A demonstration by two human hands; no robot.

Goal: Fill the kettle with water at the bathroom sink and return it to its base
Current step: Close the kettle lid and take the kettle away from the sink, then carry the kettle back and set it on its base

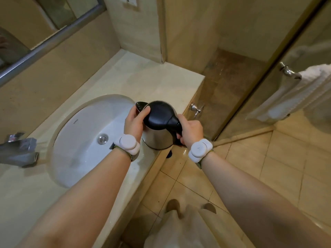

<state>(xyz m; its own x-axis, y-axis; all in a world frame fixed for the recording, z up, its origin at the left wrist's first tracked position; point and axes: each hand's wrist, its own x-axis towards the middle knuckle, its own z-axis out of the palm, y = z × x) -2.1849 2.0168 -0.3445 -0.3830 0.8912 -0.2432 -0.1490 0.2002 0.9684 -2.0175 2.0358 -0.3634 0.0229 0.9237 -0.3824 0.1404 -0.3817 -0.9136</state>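
Observation:
A steel kettle (158,138) with a black lid and black handle hovers over the counter's front edge, just right of the white oval sink (80,133). My right hand (190,130) is wrapped around the handle. My left hand (135,121) grips the lid and spout side, fingers resting on the black top. The lid looks closed. The chrome faucet (19,149) sits at the far left, with no water running. The kettle's base is not in view.
The beige stone counter (143,77) runs back to a tiled wall under a mirror (35,20). A glass shower door (268,68) with a white towel (295,92) on its bar stands to the right. The tiled floor (250,176) shows wet patches.

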